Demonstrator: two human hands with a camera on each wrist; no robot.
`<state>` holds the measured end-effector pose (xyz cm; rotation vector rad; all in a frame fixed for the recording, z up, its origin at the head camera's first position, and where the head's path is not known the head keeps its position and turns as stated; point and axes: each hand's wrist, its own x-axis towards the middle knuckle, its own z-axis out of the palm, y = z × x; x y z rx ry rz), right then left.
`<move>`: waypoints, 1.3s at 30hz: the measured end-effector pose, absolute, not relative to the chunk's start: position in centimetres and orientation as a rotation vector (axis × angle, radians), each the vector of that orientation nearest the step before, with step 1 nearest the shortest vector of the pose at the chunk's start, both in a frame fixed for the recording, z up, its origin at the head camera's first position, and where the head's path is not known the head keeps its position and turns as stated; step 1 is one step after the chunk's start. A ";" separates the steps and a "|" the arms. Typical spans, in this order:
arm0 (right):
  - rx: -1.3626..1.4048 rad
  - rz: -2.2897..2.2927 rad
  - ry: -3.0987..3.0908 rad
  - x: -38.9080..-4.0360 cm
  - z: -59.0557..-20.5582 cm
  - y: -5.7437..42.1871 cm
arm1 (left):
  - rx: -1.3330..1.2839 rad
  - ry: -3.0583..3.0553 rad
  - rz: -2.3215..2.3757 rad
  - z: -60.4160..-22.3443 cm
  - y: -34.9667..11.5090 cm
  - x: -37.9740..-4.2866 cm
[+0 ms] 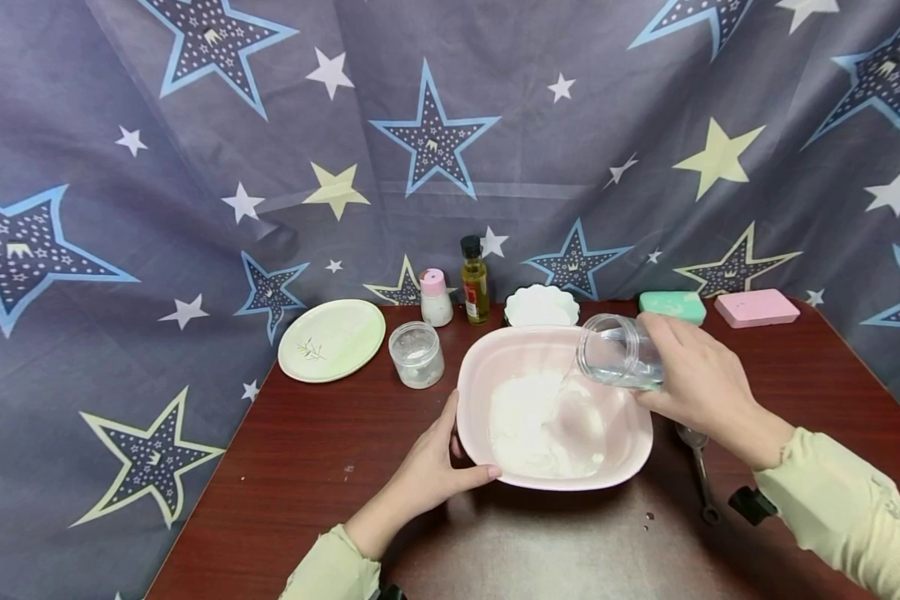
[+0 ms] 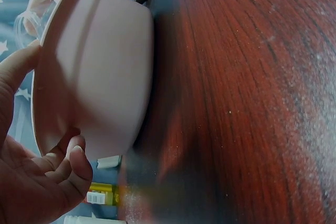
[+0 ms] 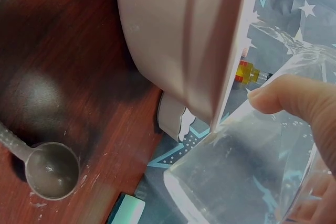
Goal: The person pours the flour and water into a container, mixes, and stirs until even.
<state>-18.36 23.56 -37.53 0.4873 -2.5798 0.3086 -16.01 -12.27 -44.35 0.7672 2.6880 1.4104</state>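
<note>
Stage of work, as I judged it: powder in the bowl, done; water going in, partly done; a fair amount of water (image 1: 633,371) lay in the tilted jar, so some pouring seemed left; blending of wet and dry, by the look of it, not begun

Item 1: pink bowl (image 1: 624,437), one, deep, round-cornered, smooth-walled, with a wide rim; on the tabletop (image 1: 307,483), in front of the person; whether its base sat wholly flat, I could not tell

Item 2: white powder (image 1: 521,417), flour-like, loose and uneven towards nine o'clock inside the bowl; a smooth, wet-looking hollow towards three o'clock

Item 3: clear jar (image 1: 603,337), one, see-through, lidless at the mouth, tipped above the bowl's two o'clock rim, a thin stream falling from its lip

Item 4: left hand (image 1: 437,467), at the bowl's eight o'clock, grasping it, thumb at the rim, fingers against the outer wall

Item 5: right hand (image 1: 693,375), at two o'clock, wrapped round the clear jar

Item 6: measuring spoon (image 3: 52,174), one, at four o'clock, lying untouched

Item 7: oil bottle (image 1: 476,287), capped, upright at eleven o'clock; open tub (image 1: 417,357), at ten o'clock; scalloped white dish (image 1: 542,306), at twelve, just beyond the bowl
</note>
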 end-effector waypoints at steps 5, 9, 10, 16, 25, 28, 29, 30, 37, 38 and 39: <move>0.498 0.307 -2.568 -18.5 -37.6 23.6 | 0.769 2.693 1.405 -44.4 -12.3 -16.0; 0.502 0.303 -2.557 -18.6 -37.7 23.6 | 0.767 2.689 1.408 -44.3 -12.3 -16.0; 0.502 0.302 -2.556 -18.7 -37.7 23.7 | 0.767 2.689 1.406 -44.3 -12.3 -16.0; 0.502 0.293 -2.562 -18.6 -37.7 23.7 | 0.750 2.691 1.400 -44.4 -12.3 -16.0; 0.530 0.273 -2.544 -18.8 -37.8 23.9 | 0.745 2.690 1.402 -44.4 -12.2 -16.0; 0.536 0.265 -2.544 -18.8 -37.8 23.9 | 0.745 2.691 1.394 -44.4 -12.3 -16.1; 0.535 0.263 -2.544 -18.8 -37.8 23.9 | 0.742 2.691 1.393 -44.4 -12.3 -16.1; 0.536 0.261 -2.544 -18.8 -37.8 23.9 | 0.736 2.689 1.391 -44.4 -12.3 -16.1; 0.539 0.247 -2.535 -18.9 -37.9 23.9 | 0.719 2.677 1.398 -44.4 -12.3 -16.1; 0.538 0.246 -2.535 -18.9 -37.9 23.9 | 0.719 2.675 1.400 -44.4 -12.3 -16.1; 0.535 0.248 -2.538 -18.9 -37.9 23.9 | 0.719 2.674 1.402 -44.4 -12.3 -16.1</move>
